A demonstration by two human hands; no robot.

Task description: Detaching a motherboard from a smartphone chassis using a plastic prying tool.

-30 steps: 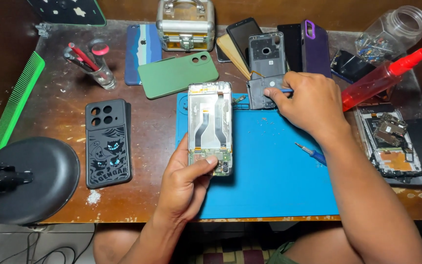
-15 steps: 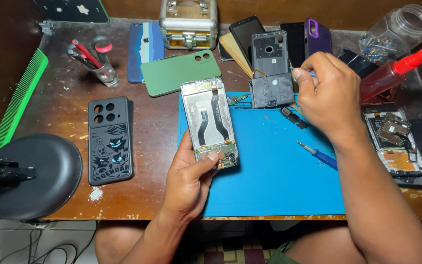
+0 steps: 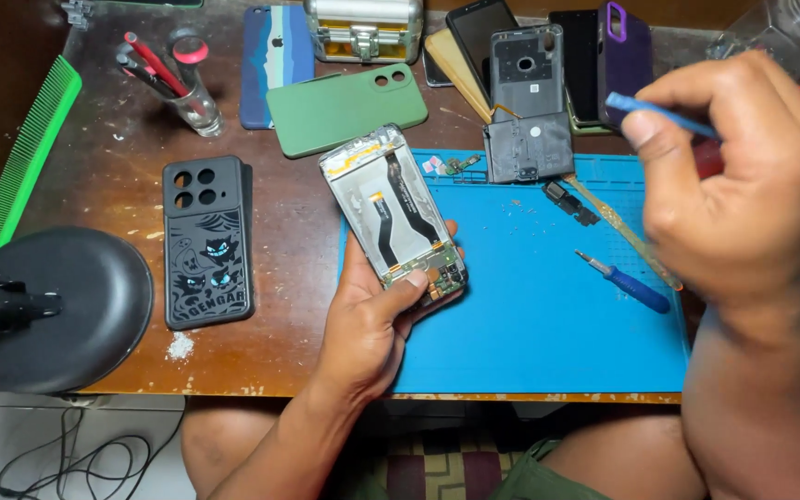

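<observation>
My left hand (image 3: pixel 377 319) grips the lower end of an opened phone body (image 3: pixel 393 211), back cover off, with a black flex ribbon down its middle. The phone is tilted over the left edge of the blue work mat (image 3: pixel 530 315). Raised above the mat's right side, my right hand (image 3: pixel 743 185) is closed on a thin blue tool (image 3: pixel 659 113) that points up and left. A blue-handled screwdriver (image 3: pixel 627 282) lies on the mat below that hand. A dark plastic phone part (image 3: pixel 528 148) rests at the mat's top edge.
A black patterned phone case (image 3: pixel 207 241) lies left of the mat, a green case (image 3: pixel 346 104) and a blue striped case (image 3: pixel 275 56) farther back. A jar of tools (image 3: pixel 182 93), a green comb (image 3: pixel 25 157), a round black lamp base (image 3: pixel 67 306) and several phones (image 3: pixel 530 65) crowd the table.
My right hand has lifted from the table's back toward me with the blue tool. The phone in my left hand has tilted further leftward.
</observation>
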